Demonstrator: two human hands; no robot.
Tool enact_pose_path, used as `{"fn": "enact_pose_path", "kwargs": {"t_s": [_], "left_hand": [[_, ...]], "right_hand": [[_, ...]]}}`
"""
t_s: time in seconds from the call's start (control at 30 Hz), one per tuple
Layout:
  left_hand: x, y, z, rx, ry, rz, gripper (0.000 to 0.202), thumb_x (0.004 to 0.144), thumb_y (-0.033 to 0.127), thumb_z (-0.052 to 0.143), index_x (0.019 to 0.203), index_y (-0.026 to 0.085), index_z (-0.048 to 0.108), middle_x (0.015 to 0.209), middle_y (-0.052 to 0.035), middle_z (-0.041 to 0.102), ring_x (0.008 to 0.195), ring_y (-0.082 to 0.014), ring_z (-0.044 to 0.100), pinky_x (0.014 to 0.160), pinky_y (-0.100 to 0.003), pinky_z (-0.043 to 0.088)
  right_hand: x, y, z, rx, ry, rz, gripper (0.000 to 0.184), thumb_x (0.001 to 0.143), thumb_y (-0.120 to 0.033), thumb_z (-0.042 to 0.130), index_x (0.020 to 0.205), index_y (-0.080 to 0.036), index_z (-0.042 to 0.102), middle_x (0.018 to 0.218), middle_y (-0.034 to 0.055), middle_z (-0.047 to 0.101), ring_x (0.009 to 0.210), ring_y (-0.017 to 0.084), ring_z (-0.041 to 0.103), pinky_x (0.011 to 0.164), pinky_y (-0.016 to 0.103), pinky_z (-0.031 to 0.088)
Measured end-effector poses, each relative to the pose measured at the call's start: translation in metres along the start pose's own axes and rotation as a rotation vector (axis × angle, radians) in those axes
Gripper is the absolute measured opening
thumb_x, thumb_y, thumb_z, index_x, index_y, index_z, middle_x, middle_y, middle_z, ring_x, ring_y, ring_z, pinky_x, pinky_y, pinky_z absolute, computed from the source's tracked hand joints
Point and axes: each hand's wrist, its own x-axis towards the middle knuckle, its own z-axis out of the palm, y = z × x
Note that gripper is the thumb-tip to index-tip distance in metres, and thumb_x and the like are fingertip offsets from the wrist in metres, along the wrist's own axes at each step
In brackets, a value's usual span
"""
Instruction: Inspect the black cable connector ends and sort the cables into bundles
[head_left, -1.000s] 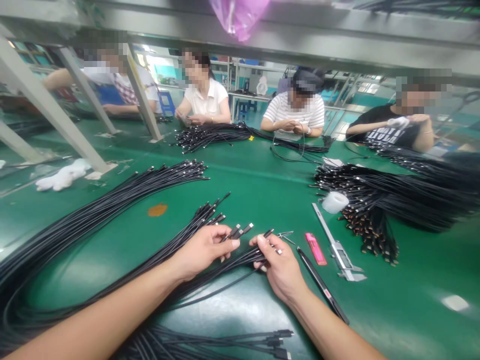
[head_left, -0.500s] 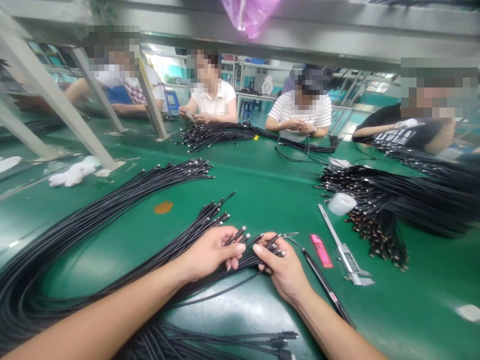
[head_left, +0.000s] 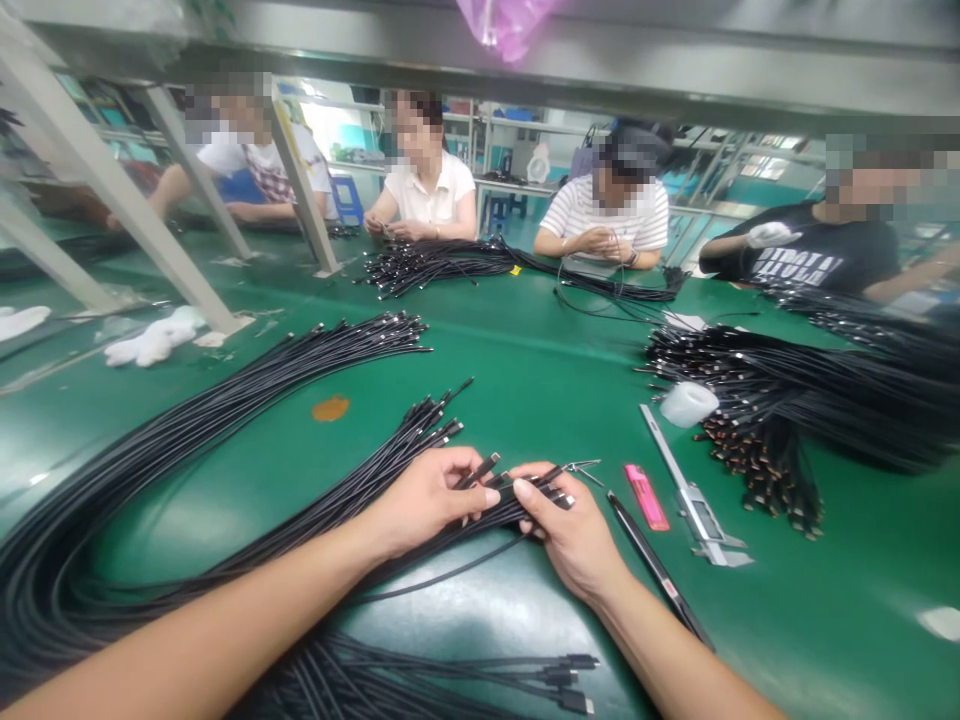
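The left forearm [head_left: 187,640] and right forearm [head_left: 675,650] are bare, slim and long, tapering smoothly to narrow wrists. The left hand [head_left: 427,500] and right hand [head_left: 574,540] are bare too, with lean fingers [head_left: 461,465] and faint creases across the knuckles. The left thumbnail [head_left: 492,497] is trimmed short, with a pale tip. The left forearm looks widest, broadening toward the lower edge of the view.

Cables [head_left: 262,375]: matt blk plastic jackets, shiny metal plugs [head_left: 486,464]. Bench mat [head_left: 525,370]: smooth, glossy green. Caliper [head_left: 694,515]: stainless steel, satin finish.
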Motion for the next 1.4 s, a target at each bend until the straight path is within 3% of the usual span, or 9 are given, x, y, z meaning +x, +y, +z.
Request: {"fn": "enact_pose_path", "kwargs": {"t_s": [0.27,0.4,0.63,0.77,0.97,1.2,1.4], "left_hand": [[0.003,-0.001,-0.001,-0.008,0.117,-0.010,0.031,0.071,0.033,0.081,0.085,0.013,0.062,0.069,0.0030,0.060,0.063,-0.0102,0.052,0.062,-0.023,0.040],[0.004,-0.003,0.001,-0.079,0.079,0.003,0.032,0.075,0.038,0.078,0.085,0.014,0.059,0.066,0.0034,0.059,0.060,-0.0110,0.054,0.062,-0.025,0.045],[0.002,0.001,0.001,-0.055,0.003,-0.018,0.030,0.074,0.036,0.079,0.080,0.014,0.058,0.067,0.0021,0.061,0.062,-0.0122,0.058,0.063,-0.026,0.047],[0.002,0.007,-0.008,-0.006,-0.061,-0.045,0.029,0.070,0.030,0.082,0.082,0.014,0.061,0.073,0.0016,0.064,0.069,-0.0126,0.059,0.069,-0.026,0.046],[0.000,0.015,-0.034,-0.032,-0.239,-0.256,0.040,0.064,0.024,0.084,0.097,0.015,0.063,0.085,-0.0028,0.071,0.076,-0.0150,0.064,0.074,-0.028,0.048],[0.004,0.018,-0.044,-0.039,-0.160,-0.246,0.040,0.060,0.024,0.087,0.091,0.012,0.065,0.079,-0.0057,0.072,0.071,-0.0156,0.066,0.074,-0.029,0.050],[0.003,0.016,-0.039,-0.021,-0.095,-0.195,0.042,0.054,0.016,0.088,0.089,0.014,0.064,0.069,0.0047,0.061,0.065,-0.0100,0.056,0.066,-0.024,0.043]], "right_hand": [[-0.002,0.000,-0.001,0.002,0.014,0.033,0.031,0.076,-0.042,0.082,0.097,-0.021,0.075,0.079,0.0009,0.069,0.054,0.007,0.055,0.047,0.017,0.041],[-0.002,-0.001,0.000,0.016,-0.002,0.033,0.031,0.077,-0.042,0.081,0.100,-0.021,0.075,0.098,0.0067,0.075,0.062,0.010,0.058,0.052,0.020,0.047],[-0.004,-0.005,0.000,0.018,-0.038,0.034,0.038,0.076,-0.040,0.083,0.108,-0.023,0.073,0.109,0.0073,0.073,0.064,0.010,0.058,0.050,0.019,0.046],[-0.003,-0.005,-0.001,0.025,-0.068,0.021,0.028,0.076,-0.039,0.083,0.095,-0.020,0.074,0.097,0.0055,0.074,0.061,0.009,0.056,0.052,0.020,0.047],[-0.004,-0.004,-0.002,0.004,-0.085,0.003,0.024,0.078,-0.038,0.081,0.089,-0.019,0.072,0.091,0.0051,0.074,0.058,0.009,0.055,0.051,0.020,0.044],[-0.005,-0.004,-0.003,-0.003,-0.083,0.017,0.023,0.077,-0.037,0.082,0.087,-0.019,0.071,0.085,0.0034,0.074,0.058,0.010,0.054,0.053,0.021,0.043],[-0.004,-0.003,-0.004,-0.015,-0.107,-0.025,0.020,0.078,-0.035,0.081,0.084,-0.019,0.071,0.078,0.0030,0.073,0.067,0.014,0.059,0.063,0.025,0.044]]}}
